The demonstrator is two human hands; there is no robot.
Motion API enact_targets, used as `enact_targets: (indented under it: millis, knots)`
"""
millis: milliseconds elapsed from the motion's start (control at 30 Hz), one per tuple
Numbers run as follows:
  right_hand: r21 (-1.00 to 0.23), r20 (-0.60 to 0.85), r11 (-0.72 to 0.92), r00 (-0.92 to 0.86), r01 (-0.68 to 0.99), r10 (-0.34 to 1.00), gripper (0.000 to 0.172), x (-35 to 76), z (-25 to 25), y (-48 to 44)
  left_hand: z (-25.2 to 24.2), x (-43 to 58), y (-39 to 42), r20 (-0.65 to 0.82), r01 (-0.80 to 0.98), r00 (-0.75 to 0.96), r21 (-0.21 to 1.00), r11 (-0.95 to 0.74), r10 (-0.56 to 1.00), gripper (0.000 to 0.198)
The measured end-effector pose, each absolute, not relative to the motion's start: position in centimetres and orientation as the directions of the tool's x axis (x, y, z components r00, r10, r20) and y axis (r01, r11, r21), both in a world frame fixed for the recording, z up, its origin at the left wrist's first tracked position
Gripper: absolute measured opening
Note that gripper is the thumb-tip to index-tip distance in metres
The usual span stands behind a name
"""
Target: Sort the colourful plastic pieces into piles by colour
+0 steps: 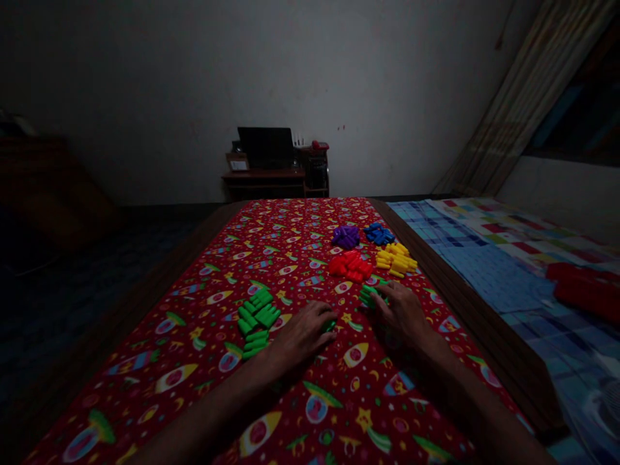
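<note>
My left hand (310, 328) is closed over a few green cylinders (329, 325), low above the red patterned cloth (300, 284). To its left lies a loose pile of short green cylinders (258, 316). My right hand (400, 307) bends its fingers around more green cylinders (369, 296) that rest on the cloth; its fingertips partly hide them. Just beyond the right hand sit a red pile (351, 265) and a yellow pile (396, 259) of similar pieces. Farther back are a purple pile (345, 236) and a blue pile (378, 234).
The cloth covers a long table with dark wooden edges (450, 316). Bedding with blue checks (450, 239) lies to the right, with a red cloth item (584, 290) on it. Against the far wall stands a desk with a dark monitor (266, 147). The room is dim.
</note>
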State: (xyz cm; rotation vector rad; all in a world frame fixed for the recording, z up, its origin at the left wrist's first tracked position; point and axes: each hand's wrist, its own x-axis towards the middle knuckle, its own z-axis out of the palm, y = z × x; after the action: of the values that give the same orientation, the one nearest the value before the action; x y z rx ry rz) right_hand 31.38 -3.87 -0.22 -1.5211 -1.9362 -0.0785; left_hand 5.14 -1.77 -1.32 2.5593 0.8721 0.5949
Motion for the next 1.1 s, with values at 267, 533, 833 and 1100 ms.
enact_targets:
  millis: [267, 533, 833, 1100]
  knots:
    - [-0.394, 0.567, 0.309, -0.036, 0.866, 0.823, 0.024, 32.0, -0.4, -4.2, -1.9, 5.6, -1.3, 0.319, 0.39, 0.556, 0.716, -0.579, 0.768, 0.052]
    - [-0.348, 0.541, 0.772, -0.559, 0.531, 0.628, 0.035, 26.4, -0.7, -5.7, -1.5, 7.5, -2.2, 0.003, 0.141, 0.563, 0.985, -0.1, 0.826, 0.069]
    - [-0.306, 0.637, 0.54, -0.252, 0.784, 0.728, 0.022, 31.3, -0.4, -1.8, 1.5, 3.2, 1.0, 0.41, 0.497, 0.543, 0.547, -0.673, 0.733, 0.032]
    - [-0.261, 0.553, 0.465, -0.263, 0.846, 0.79, 0.026, 34.1, -1.2, -0.6, -1.4, -4.9, 7.5, 0.316, 0.809, 0.415, 0.3, -0.505, 0.853, 0.038]
